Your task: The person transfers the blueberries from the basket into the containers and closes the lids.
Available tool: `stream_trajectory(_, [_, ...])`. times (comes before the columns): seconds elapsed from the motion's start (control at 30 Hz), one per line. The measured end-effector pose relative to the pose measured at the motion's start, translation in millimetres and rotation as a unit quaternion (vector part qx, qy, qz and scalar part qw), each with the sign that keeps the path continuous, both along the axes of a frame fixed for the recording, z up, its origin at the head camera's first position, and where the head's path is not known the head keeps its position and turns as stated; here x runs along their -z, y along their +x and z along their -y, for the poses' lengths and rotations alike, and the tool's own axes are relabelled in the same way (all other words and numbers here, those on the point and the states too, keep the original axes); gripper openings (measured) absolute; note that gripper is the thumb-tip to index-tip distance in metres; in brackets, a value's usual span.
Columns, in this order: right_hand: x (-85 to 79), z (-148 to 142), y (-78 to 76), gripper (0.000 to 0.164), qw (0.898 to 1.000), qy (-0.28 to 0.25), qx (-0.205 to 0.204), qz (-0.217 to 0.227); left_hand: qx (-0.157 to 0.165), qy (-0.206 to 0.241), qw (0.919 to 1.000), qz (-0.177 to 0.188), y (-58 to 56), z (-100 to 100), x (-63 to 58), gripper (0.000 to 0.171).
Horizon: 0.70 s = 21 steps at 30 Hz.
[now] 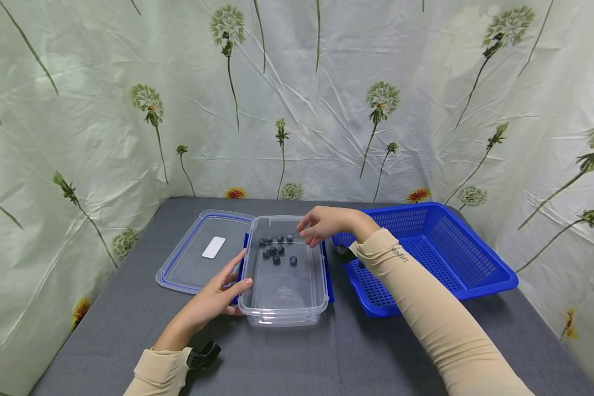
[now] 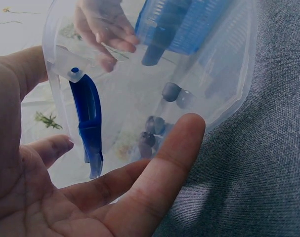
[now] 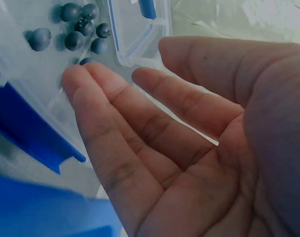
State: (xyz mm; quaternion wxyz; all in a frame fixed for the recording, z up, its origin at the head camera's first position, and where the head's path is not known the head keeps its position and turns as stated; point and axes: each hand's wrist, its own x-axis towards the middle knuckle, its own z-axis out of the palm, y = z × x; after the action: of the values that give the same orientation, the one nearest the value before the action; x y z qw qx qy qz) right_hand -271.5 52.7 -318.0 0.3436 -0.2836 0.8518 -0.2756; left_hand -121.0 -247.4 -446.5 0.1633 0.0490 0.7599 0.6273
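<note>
A clear plastic food container [image 1: 283, 280] with blue side clips stands in the middle of the table, several blueberries [image 1: 276, 260] lying loose in its far half. My left hand [image 1: 213, 300] touches the container's left wall with its fingers spread, as the left wrist view shows up close. Over the container's far right rim hovers my right hand [image 1: 324, 223], fingers loosely bent and nothing between them. In the right wrist view its fingertips are just above the blueberries [image 3: 74, 40]. Partly behind my right wrist, a blueberry [image 1: 361, 264] lies in the blue basket [image 1: 480, 269].
To the container's left, its clear lid [image 1: 185, 267] with a blue seal and a white label lies flat on the grey table cloth [image 1: 104, 330]. The perforated basket occupies the right side. A flower-printed curtain [image 1: 326, 110] hangs behind the table.
</note>
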Motion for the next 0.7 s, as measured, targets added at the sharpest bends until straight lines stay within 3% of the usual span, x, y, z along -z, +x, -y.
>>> stream_trajectory(0.33, [-8.4,-29.7,-1.9,0.042,0.999,-0.020,0.000,-0.025,0.003,0.003,1.0000,-0.001,-0.1,0.1,-0.3,0.081])
stream_trajectory(0.7, [-11.0,-64.8,-3.7,0.043,0.998,-0.038,0.030,-0.027,0.004,0.001,1.0000,-0.002,0.1,-0.2,-0.5,0.080])
